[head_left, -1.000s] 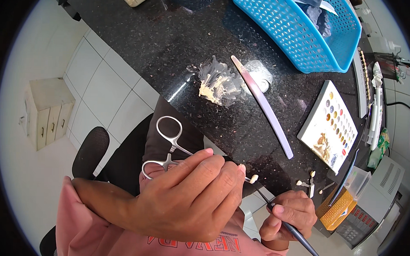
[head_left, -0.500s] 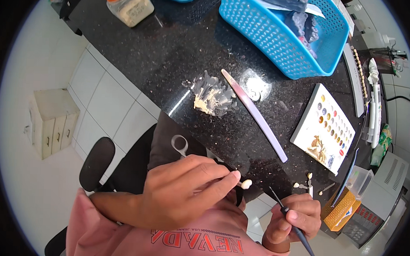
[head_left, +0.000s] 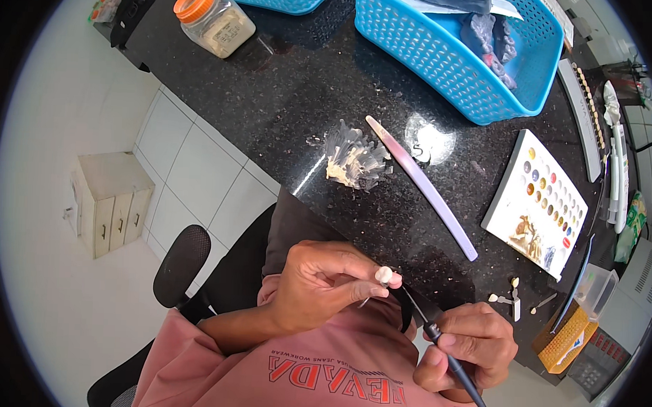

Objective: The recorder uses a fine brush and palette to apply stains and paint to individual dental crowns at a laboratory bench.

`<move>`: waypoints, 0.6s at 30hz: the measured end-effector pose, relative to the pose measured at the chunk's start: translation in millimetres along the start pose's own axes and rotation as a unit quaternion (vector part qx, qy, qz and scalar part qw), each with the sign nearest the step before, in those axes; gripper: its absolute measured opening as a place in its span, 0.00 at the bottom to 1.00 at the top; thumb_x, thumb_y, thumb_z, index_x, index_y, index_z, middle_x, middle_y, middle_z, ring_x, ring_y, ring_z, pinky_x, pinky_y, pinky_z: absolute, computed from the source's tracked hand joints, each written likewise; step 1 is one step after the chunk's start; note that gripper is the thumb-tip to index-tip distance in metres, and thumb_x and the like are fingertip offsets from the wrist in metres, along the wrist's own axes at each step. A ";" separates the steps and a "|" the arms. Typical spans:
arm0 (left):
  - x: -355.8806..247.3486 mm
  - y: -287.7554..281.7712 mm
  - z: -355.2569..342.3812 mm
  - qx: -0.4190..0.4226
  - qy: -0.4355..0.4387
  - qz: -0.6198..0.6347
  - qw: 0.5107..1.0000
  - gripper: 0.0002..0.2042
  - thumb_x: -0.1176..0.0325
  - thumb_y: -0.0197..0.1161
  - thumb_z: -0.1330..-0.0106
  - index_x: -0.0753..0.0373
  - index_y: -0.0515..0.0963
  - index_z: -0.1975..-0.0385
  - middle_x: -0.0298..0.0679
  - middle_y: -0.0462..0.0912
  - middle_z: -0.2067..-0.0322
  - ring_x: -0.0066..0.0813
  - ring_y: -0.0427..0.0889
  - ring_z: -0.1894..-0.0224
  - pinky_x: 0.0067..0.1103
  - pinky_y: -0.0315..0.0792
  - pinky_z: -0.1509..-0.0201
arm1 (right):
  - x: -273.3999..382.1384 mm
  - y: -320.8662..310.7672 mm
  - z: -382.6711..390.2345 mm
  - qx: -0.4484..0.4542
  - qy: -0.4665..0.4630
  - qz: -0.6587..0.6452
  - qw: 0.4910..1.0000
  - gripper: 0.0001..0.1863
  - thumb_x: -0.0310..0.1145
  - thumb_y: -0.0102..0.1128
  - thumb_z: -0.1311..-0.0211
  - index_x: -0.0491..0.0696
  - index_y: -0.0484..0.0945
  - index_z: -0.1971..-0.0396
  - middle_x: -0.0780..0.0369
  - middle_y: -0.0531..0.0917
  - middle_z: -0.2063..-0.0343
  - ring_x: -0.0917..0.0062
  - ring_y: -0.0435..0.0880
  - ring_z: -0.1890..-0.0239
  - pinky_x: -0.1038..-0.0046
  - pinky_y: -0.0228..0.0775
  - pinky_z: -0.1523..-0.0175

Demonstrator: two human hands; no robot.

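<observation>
My left hand [head_left: 323, 282], at the lower middle, is closed around a thin metal holder, mostly hidden by the fingers, with a small white tooth-shaped piece [head_left: 384, 275] at its tip. Right of it, my right hand [head_left: 472, 338] grips a slim tool with a dark handle [head_left: 465, 380], its fine tip pointing up-left beside the white piece. Above the hands on the black stone counter lie a smear of pale paste [head_left: 349, 161], a long lilac spatula [head_left: 427, 193] and a white palette [head_left: 535, 182] of coloured wells. Small white pieces on holders [head_left: 515, 296] lie to the right.
A blue basket [head_left: 453, 57] with grey moulds and an orange-lidded jar [head_left: 217, 31] stand at the back. A tooth-coloured tab strip [head_left: 584, 119], an orange box [head_left: 565, 348] and a grey appliance line the right. A cabinet [head_left: 110, 203] and chair [head_left: 184, 263] are at left.
My left hand has turned, so the scissor-like loops seen earlier are now hidden and the white piece faces up. The camera view has shifted, bringing the jar fully into sight.
</observation>
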State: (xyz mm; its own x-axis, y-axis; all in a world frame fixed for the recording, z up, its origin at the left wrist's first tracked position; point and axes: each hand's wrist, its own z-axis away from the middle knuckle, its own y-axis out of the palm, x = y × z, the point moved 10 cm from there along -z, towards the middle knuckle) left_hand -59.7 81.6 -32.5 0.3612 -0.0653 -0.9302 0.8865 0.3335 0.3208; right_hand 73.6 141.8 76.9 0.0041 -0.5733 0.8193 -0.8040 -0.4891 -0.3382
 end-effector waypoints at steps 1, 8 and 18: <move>-2.8 -0.7 -0.6 -0.002 0.018 -0.006 1.000 0.03 0.80 0.66 0.45 0.69 0.82 0.71 0.49 0.84 0.71 0.28 0.85 0.70 0.18 0.80 0.67 | 2.5 1.8 -0.3 -0.003 -0.024 -0.008 1.000 0.08 0.22 0.59 0.56 0.41 0.71 0.73 0.61 0.74 0.80 0.79 0.74 0.86 0.80 0.70 0.80; -0.8 -1.8 -0.9 0.006 0.015 -0.021 1.000 0.02 0.79 0.66 0.44 0.69 0.82 0.72 0.48 0.85 0.71 0.27 0.85 0.71 0.17 0.79 0.69 | -1.7 6.0 0.9 -0.005 -0.008 0.000 1.000 0.09 0.21 0.57 0.62 0.42 0.73 0.74 0.61 0.74 0.82 0.79 0.74 0.87 0.80 0.69 0.81; 0.7 -0.7 0.7 0.018 0.006 -0.022 1.000 0.08 0.82 0.66 0.47 0.64 0.83 0.67 0.43 0.84 0.71 0.27 0.85 0.68 0.17 0.79 0.65 | -2.1 10.2 -2.5 0.029 0.001 0.002 1.000 0.12 0.20 0.59 0.66 0.42 0.73 0.74 0.61 0.75 0.81 0.80 0.74 0.86 0.80 0.69 0.80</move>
State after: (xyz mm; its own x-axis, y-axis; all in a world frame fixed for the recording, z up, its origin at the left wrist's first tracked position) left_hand -59.9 80.7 -33.3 0.3175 -0.0673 -0.9459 0.9117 0.2959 0.2850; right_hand 63.9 139.6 72.9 -0.0007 -0.5740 0.8189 -0.7678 -0.5243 -0.3682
